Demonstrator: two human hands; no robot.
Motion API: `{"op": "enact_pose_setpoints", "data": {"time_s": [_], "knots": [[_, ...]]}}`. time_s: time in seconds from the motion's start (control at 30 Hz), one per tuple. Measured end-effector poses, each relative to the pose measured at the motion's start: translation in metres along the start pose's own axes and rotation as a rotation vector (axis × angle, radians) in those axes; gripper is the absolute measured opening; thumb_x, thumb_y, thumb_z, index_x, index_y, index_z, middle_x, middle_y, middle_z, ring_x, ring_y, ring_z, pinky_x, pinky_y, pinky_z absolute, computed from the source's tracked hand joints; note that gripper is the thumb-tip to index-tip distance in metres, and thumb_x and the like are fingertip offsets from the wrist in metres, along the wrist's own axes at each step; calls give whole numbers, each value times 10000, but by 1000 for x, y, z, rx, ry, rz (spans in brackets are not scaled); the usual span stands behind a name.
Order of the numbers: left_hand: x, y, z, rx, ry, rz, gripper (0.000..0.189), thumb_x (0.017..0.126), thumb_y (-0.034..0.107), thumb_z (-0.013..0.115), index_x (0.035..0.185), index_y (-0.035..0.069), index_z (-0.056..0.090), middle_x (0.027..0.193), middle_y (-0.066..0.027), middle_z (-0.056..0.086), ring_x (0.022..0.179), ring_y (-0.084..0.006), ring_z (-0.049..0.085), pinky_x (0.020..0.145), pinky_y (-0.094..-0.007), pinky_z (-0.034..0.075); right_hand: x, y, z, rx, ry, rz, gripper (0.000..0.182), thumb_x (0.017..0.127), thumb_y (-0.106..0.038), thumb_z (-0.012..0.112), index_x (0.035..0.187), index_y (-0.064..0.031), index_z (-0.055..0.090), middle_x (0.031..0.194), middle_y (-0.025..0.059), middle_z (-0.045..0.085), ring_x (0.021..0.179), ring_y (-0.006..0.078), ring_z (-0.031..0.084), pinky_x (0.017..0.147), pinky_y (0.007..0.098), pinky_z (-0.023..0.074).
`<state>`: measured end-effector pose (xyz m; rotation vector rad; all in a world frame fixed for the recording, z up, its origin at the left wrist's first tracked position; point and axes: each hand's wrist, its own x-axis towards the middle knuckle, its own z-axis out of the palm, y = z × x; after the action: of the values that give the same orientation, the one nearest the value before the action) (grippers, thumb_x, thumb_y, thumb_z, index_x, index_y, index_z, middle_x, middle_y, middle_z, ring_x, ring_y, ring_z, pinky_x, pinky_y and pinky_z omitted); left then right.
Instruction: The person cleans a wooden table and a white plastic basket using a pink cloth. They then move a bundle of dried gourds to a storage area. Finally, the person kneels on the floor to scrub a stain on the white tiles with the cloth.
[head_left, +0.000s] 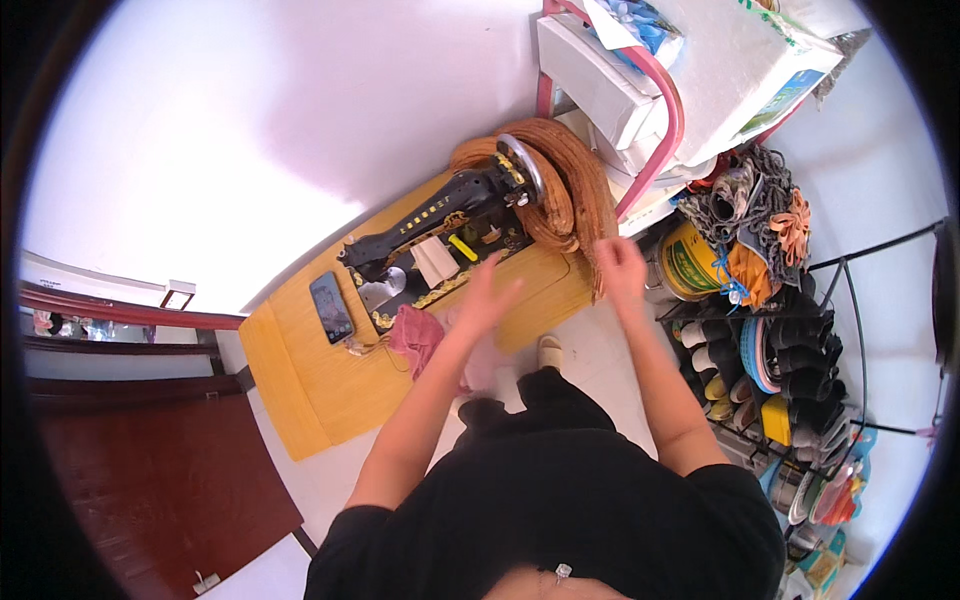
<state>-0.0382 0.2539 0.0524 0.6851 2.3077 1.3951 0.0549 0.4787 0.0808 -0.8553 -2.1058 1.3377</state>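
Note:
Over the front edge of a yellow wooden sewing table (289, 390) is my left hand (484, 296), blurred, its fingers apart with nothing seen in them. My right hand (621, 266) is beside the hanging end of a thick brown fibre coil (592, 180); its fingers are bent, and whether they grip a strand is unclear. A black sewing machine (442, 210) with gold trim stands on the table. Near its base lie a beige folded piece (434, 261) and a yellow-green tool (463, 247). A pink cloth (416, 335) lies at the table's front edge, left of my left hand.
A smartphone (331, 307) lies on the table's left part. White foam boxes (600, 75) rest on a pink metal frame (666, 112) at upper right. On the right, a black rack (859, 337) holds shoes, below a yellow bucket (688, 261) and bundled fabric strips (791, 225).

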Motion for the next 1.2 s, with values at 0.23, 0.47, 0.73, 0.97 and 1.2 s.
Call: {"op": "enact_pose_setpoints", "data": {"time_s": [0.23,0.47,0.73,0.97,1.2], "knots": [[98,53,94,-626,47,-590,931,766,577,642,1444,95,223,1462,-144,284,1340,-297,281,1053,-447,278,79,118,-40,231,-295,504,690,792,-638,573,1106,-23,578,977,36,576,901,141,505,766,282,394],[126,66,109,-811,104,-781,822,802,505,645,1419,100,283,1390,-112,398,1232,-274,429,981,-434,380,88,87,-8,540,-486,537,969,752,-651,602,1400,-5,281,1389,112,379,1281,266,340,1016,394,305],[115,47,108,-1052,-1,-684,634,858,419,606,1349,98,365,1310,-76,469,1156,-249,482,928,-421,421,74,37,-22,430,-435,341,970,752,-479,708,1402,44,214,1370,194,371,1267,277,377,1032,361,319],[89,46,106,-924,-79,-741,616,860,463,584,1336,130,381,1287,-82,478,1159,-254,479,947,-437,407,43,30,-33,435,-426,222,878,759,-362,734,1379,34,255,1317,190,423,1204,273,445,1003,370,357],[43,31,88,-719,-293,-719,738,836,513,595,1379,95,321,1345,-96,433,1214,-263,438,1003,-432,352,-13,62,-51,370,-597,326,976,762,-546,652,1436,-23,177,1387,199,337,1251,299,397,996,437,367]]}}
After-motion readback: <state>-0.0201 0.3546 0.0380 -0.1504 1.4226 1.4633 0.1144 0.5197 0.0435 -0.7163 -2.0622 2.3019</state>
